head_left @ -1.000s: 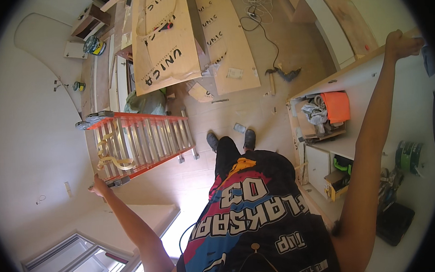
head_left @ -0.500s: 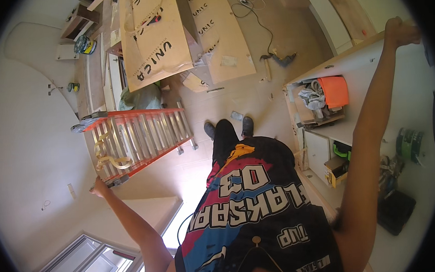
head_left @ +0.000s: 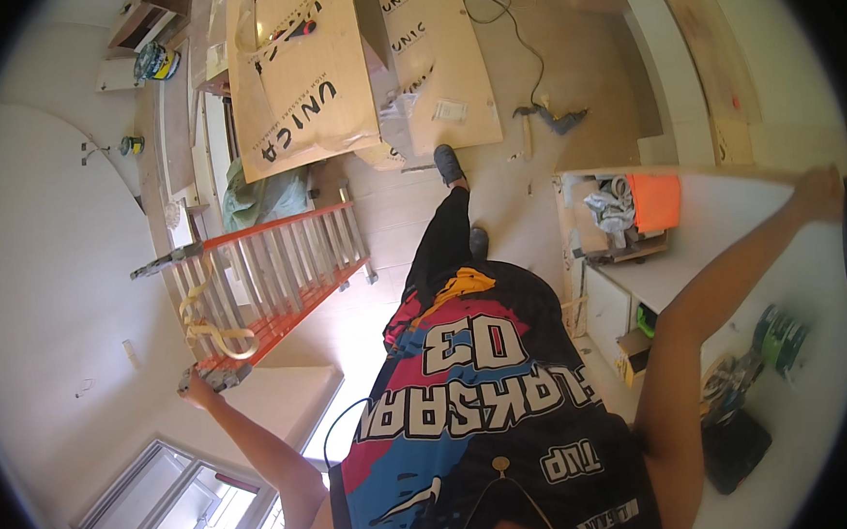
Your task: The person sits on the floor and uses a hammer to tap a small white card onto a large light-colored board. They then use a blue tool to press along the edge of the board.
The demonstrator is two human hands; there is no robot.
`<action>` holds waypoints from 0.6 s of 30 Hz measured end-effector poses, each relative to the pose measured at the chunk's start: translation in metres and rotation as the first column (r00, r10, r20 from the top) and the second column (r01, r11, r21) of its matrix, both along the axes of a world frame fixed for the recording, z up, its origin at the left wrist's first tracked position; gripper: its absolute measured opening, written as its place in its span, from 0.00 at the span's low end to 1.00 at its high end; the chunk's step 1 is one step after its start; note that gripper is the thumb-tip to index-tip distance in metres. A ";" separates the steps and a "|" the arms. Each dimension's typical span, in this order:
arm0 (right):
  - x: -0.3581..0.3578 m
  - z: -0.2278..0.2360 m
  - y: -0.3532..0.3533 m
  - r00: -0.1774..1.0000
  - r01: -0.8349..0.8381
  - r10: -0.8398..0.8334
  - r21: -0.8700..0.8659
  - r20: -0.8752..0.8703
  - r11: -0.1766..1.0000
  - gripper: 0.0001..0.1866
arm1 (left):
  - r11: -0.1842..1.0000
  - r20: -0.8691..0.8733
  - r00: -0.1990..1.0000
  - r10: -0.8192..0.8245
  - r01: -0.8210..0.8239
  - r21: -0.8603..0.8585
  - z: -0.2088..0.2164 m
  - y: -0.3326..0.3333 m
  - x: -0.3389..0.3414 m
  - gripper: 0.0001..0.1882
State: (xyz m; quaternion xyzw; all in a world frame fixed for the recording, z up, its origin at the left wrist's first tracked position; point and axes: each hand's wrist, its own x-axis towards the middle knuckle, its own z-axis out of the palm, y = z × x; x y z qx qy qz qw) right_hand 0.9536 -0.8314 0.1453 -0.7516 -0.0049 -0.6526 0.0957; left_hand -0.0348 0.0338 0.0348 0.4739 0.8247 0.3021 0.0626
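Note:
At the left, my left hand (head_left: 196,387) is closed around the top end of an orange stepladder (head_left: 296,316) with metal steps. A pale, curled strip (head_left: 194,317) hangs over the ladder's upper part, close to that hand. My right arm stretches out to the far right. My right hand (head_left: 817,197) is at the top edge of a white cabinet (head_left: 730,209); it is blurred, and whether its fingers grip the edge cannot be made out.
Ahead, cardboard-wrapped panels (head_left: 312,102) lie stacked. A drill (head_left: 562,120) and a cable (head_left: 537,54) are on the floor. The cabinet holds an orange item (head_left: 654,202), a yellow box (head_left: 633,356) and a green roll (head_left: 777,338). A window (head_left: 167,503) is at lower left.
My left foot has stepped forward toward the wrapped panels. My right hand has moved back along the cabinet side, nearer my body. My left hand stays on the ladder, which has shifted slightly.

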 end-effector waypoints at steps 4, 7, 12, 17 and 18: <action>-0.033 0.028 0.008 0.998 -0.064 0.063 -0.029 -0.020 0.998 0.40 | 0.976 -0.022 0.982 0.189 -0.190 -0.101 -0.005 -0.028 0.020 0.48; -0.056 0.013 0.005 0.994 -0.083 0.085 0.042 -0.069 0.996 0.41 | 0.986 0.055 0.985 0.165 -0.164 -0.025 0.010 -0.008 -0.024 0.37; -0.077 0.025 0.022 0.990 -0.068 0.074 0.053 -0.119 0.996 0.42 | 0.653 0.755 0.621 0.212 -0.665 0.363 -0.035 -0.068 -0.013 0.30; -0.084 0.044 0.085 0.940 0.336 -0.319 -0.153 0.122 0.929 0.46 | 0.671 0.424 0.635 0.645 -0.207 -0.711 -0.143 -0.196 0.107 0.29; -0.074 0.045 0.143 0.900 0.431 -0.387 -0.268 0.203 0.862 0.47 | 0.542 0.408 0.716 0.566 0.049 -0.839 -0.150 -0.227 0.119 0.29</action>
